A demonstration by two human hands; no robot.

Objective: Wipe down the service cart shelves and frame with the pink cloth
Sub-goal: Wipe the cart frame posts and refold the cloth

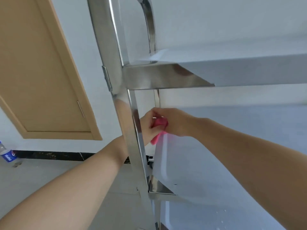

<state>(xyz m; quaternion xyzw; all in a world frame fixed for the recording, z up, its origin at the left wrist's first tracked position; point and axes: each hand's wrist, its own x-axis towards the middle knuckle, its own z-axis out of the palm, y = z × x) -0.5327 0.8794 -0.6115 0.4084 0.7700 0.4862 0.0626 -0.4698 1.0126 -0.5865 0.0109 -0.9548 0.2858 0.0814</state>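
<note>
Behind the near upright [132, 127] of the steel service cart, at the far corner of the middle shelf [216, 146], both hands meet on the pink cloth [159, 126]. Left hand [147, 128] reaches around the post and curls its fingers on the bunched cloth; right hand [172, 121] also grips it from above. A bottle [7, 154] stands on the floor by the wall.

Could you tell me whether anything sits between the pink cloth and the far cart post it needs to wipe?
Nothing visible does. Both the left hand and right hand grip the pink cloth beside the far post. The near post only hides part of the left hand.
</note>
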